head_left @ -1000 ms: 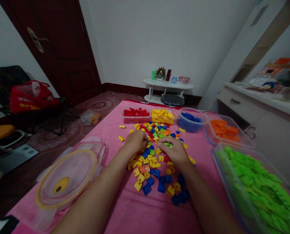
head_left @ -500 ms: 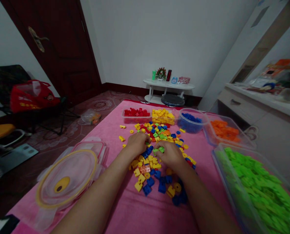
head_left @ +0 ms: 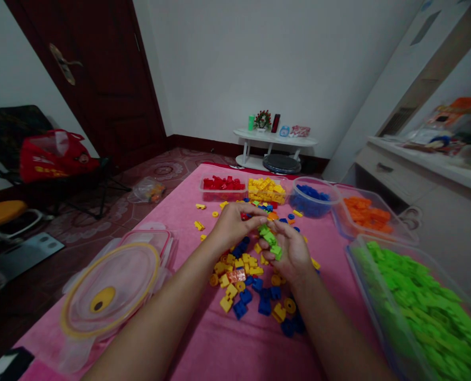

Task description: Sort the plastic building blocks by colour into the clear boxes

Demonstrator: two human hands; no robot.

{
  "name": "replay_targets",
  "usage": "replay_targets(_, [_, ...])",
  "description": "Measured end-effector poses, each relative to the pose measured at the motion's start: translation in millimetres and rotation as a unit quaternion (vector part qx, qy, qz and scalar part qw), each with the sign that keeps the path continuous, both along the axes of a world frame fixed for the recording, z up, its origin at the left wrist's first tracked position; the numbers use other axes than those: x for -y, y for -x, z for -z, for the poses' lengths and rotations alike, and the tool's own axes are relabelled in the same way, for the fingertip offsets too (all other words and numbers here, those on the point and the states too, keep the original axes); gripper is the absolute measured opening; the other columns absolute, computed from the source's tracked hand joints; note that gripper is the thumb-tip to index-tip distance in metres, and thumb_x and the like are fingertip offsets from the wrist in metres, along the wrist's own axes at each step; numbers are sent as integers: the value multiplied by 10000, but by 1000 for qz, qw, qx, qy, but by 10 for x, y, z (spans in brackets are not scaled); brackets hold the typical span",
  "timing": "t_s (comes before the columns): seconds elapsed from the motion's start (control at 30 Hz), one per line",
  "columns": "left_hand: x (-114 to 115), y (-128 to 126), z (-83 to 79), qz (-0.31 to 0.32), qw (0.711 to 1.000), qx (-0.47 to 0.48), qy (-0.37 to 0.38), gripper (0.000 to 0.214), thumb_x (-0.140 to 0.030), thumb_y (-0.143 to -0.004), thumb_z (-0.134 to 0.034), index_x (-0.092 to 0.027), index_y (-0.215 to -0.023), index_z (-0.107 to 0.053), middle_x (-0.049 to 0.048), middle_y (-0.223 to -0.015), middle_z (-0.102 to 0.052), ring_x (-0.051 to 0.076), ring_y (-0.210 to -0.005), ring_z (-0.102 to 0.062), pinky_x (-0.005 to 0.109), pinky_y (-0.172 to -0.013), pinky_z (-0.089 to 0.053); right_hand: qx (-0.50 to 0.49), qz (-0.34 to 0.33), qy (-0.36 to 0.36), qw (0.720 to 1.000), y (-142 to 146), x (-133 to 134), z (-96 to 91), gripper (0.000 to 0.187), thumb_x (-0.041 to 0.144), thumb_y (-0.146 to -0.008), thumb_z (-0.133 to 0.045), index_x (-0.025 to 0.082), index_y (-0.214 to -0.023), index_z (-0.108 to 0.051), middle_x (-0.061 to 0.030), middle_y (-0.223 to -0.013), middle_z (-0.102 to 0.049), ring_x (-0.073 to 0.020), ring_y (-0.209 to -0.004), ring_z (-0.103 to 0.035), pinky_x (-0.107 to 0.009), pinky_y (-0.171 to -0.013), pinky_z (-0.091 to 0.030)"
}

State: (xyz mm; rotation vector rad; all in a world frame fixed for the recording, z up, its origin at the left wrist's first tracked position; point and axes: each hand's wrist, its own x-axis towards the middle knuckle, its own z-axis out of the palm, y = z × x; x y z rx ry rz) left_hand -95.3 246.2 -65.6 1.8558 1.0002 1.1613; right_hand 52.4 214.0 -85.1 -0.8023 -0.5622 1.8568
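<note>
Both hands are raised a little above a heap of mixed plastic bricks (head_left: 246, 275) on a pink cloth (head_left: 227, 344). My right hand (head_left: 288, 254) is turned palm up and cupped round several green bricks (head_left: 271, 241). My left hand (head_left: 232, 225) reaches over from the left, its fingertips pinched at the topmost green brick in the right palm. Yellow, blue, red and orange bricks lie under and in front of the hands.
Clear tubs stand along the far edge: red bricks (head_left: 222, 186), yellow bricks (head_left: 265, 190), blue bricks (head_left: 313, 196), orange bricks (head_left: 364, 211). A large tub of green bricks (head_left: 417, 301) sits at the right. Stacked lids (head_left: 112, 286) lie at the left.
Both hands have lifted off the heap. The right hand turned palm up with green bricks in it, and the left hand moved across to meet it.
</note>
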Motion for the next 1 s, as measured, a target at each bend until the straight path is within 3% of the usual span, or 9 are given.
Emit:
replay_targets(0.07, [8,11,-44,13,999,-15,-49,202,-258,-769,-614,-160,-913,-716,74,-997,-691,182,-926,-626,279,-842,-478,-38,0,15,999,7,-5,-18,178,325,-764,-558,183,-871,-574,2,-659,-584,-68,-437,-461,-118,-292,-257])
replay_targets(0.13, [-66,92,28,-41,997,-21,-67,240,-268,-809,-565,-168,-979,-700,73,-1046,-680,185,-971,-616,291,-877,-470,-58,21,27,998,-17,-27,-29,115,266,-781,-559,164,-830,-577,6,-647,-575,-38,-407,-416,-97,-285,-238])
replay_targets(0.3, [-396,397,550,-227,963,-146,-9,418,-179,-823,-476,-142,-1235,-542,98,-1219,-600,206,-1127,-548,353,-985,-414,-72,83,24,994,-134,-97,-13,42,132,-735,-582,152,-762,-557,21,-622,-563,-11,-364,-358,-87,-280,-241])
replay_targets(0.43, [-451,438,768,-174,947,-264,-53,544,-137,-807,-455,-116,-1348,-406,115,-1406,-415,200,-1300,-373,346,-1091,-288,-68,93,19,993,-154,-111,4,36,134,-735,-571,151,-751,-544,27,-610,-557,-11,-353,-357,-96,-277,-245])
replay_targets(0.53, [-392,402,703,-141,935,-320,-55,433,-157,-830,-420,-151,-1249,-528,95,-1311,-527,191,-1222,-465,314,-1042,-344,-62,86,21,994,-136,-103,8,34,140,-736,-571,149,-752,-542,29,-612,-560,-9,-350,-358,-98,-279,-244])
replay_targets(0.7, [-371,436,583,-195,912,-361,25,339,-114,-769,-461,-206,-1006,-686,46,-1056,-685,178,-1012,-605,266,-896,-437,-51,96,16,994,-125,-100,15,66,143,-714,-593,144,-748,-537,30,-618,-556,-7,-352,-363,-101,-285,-247])
replay_targets(0.8, [-395,454,602,-199,919,-339,27,351,-56,-692,-489,-196,-919,-717,39,-984,-707,172,-971,-619,252,-875,-445,-45,95,16,994,-121,-104,15,69,145,-714,-595,148,-754,-538,31,-624,-554,-7,-356,-363,-101,-285,-242])
replay_targets(0.93, [-366,358,509,-209,963,-166,30,246,-82,-674,-536,-135,-834,-715,60,-809,-713,164,-758,-643,259,-733,-495,-24,86,35,995,-85,-89,7,59,161,-724,-598,139,-742,-546,32,-598,-541,-7,-353,-361,-98,-278,-219])
replay_targets(1.0, [-303,265,364,-163,986,-24,36,207,-139,-689,-575,-122,-852,-702,56,-805,-710,153,-721,-640,253,-696,-508,-12,71,45,996,-52,-70,6,80,188,-731,-610,135,-752,-553,35,-582,-526,-10,-356,-371,-97,-280,-212])
